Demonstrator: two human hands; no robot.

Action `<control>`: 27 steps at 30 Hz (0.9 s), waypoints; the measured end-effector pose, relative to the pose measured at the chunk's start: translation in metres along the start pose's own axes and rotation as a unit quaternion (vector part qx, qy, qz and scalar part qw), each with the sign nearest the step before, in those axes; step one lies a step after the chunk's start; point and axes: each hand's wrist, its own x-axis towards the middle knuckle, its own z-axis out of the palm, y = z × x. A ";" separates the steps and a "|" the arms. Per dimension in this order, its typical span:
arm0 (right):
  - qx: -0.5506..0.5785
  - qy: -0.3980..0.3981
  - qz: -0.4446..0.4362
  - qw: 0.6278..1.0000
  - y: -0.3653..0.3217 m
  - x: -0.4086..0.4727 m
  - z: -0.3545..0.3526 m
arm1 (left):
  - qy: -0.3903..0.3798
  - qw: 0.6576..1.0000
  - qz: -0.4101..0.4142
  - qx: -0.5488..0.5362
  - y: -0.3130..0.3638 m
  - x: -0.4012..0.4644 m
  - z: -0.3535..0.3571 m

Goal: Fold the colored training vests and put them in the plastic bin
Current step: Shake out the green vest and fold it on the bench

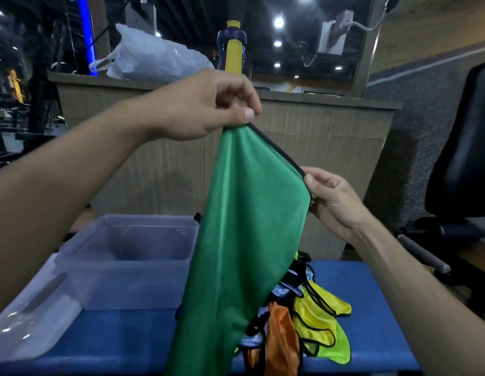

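A green training vest (241, 240) with black trim hangs in the air over the blue bench. My left hand (208, 107) pinches its top corner high up. My right hand (333, 202) pinches the black-trimmed edge lower down on the right. The vest drapes down past the bench's front edge. A clear plastic bin (105, 256) stands on the bench to the left, with nothing visible inside. A pile of vests (303, 318) in yellow, orange and pale blue lies on the bench to the right, partly hidden by the green one.
The bin's clear lid (27, 318) lies at the front left of the blue bench (377, 327). A wooden counter (303, 126) behind holds a plastic bag (151, 59) and a bottle (232, 47). A black chair (464, 158) stands at the right.
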 end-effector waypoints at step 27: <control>-0.257 -0.063 -0.128 0.956 -0.006 -0.007 0.001 | 0.035 0.992 -0.012 0.117 -0.053 -0.023 0.019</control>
